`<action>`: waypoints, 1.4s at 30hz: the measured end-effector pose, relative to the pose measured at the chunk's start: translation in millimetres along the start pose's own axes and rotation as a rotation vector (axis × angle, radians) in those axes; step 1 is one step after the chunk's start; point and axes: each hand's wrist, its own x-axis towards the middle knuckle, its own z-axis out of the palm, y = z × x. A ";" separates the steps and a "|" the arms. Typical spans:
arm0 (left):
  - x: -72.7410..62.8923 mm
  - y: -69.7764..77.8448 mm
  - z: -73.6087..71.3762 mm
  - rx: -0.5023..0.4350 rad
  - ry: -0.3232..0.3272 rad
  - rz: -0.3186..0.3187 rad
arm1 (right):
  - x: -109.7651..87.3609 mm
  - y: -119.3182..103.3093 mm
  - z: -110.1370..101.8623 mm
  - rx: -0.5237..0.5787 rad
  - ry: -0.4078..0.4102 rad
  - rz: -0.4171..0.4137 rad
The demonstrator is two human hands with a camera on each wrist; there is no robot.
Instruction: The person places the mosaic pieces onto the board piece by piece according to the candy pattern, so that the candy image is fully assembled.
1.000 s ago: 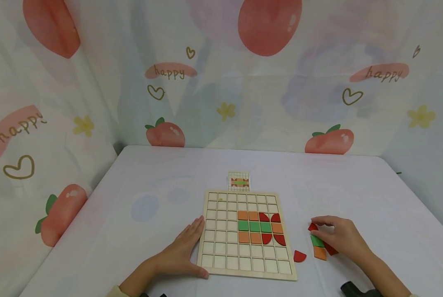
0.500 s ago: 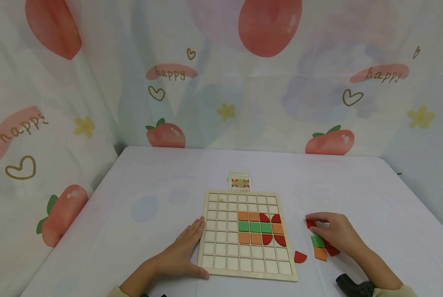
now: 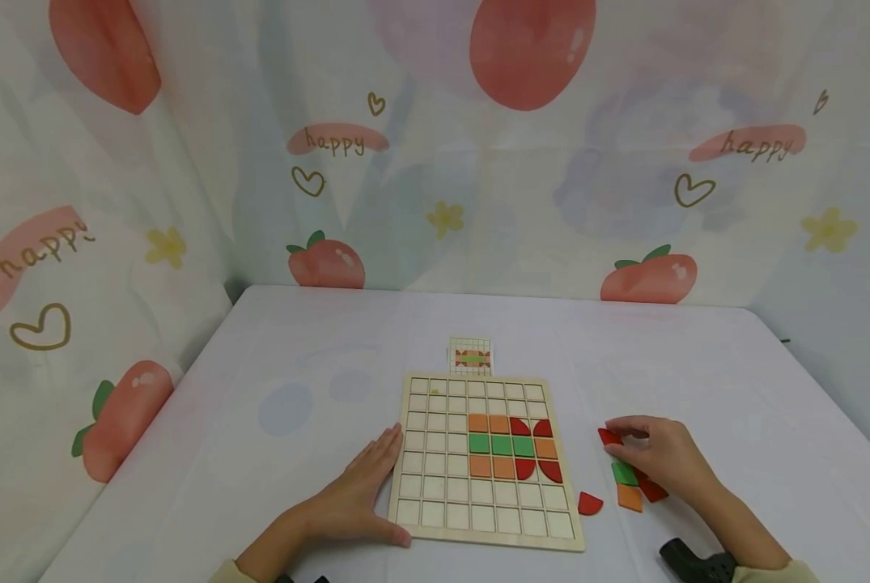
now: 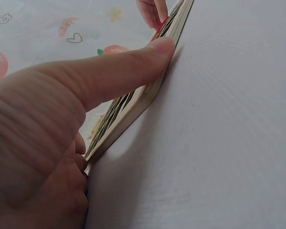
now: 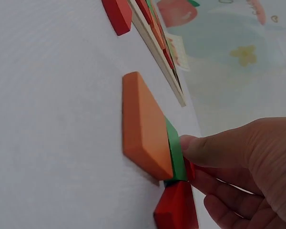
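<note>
A wooden grid board (image 3: 449,518) lies on the table, with orange and green square tiles and red quarter-round tiles in its right half. My left hand (image 3: 350,494) rests along its left edge, fingers extended; in the left wrist view the thumb (image 4: 133,67) lies on the board's rim. To the right of the board, my right hand (image 3: 671,457) pinches a red tile (image 3: 608,436) between thumb and fingers, low at the table; its full shape is partly hidden. Just below that lie a green tile (image 3: 624,474), an orange tile (image 3: 630,497) and red tile material (image 3: 651,487).
A lone red quarter-round tile (image 3: 590,504) lies by the board's lower right edge. Behind the board is a small pattern card (image 3: 471,344). A black device (image 3: 697,563) sits below the right wrist. Printed cloth (image 3: 522,202) hangs behind the table.
My right hand has shifted slightly left and away from me with the red tile, parting it from the green one. Over the last half second the red tile turned a little. The left hand stays put.
</note>
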 end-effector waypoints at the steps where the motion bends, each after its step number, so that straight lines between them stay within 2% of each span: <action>1: 0.0 -0.1 0.0 -0.002 -0.001 0.001 | 0.2 0.2 0.5 -0.003 0.005 -0.001; 9: -0.1 0.0 -0.6 0.008 -0.002 0.004 | 1.0 -0.3 3.0 -0.015 0.025 0.002; 21: 1.5 -2.4 -0.4 0.007 -0.005 0.008 | 6.1 -0.2 6.0 0.000 0.018 -0.060; 27: 1.2 -1.9 -0.2 0.002 -0.006 0.006 | 10.6 -7.7 7.3 0.036 0.000 -0.090; 42: -0.4 -0.9 -0.7 -0.019 -0.001 0.019 | 28.5 -31.7 19.4 0.073 0.003 -0.295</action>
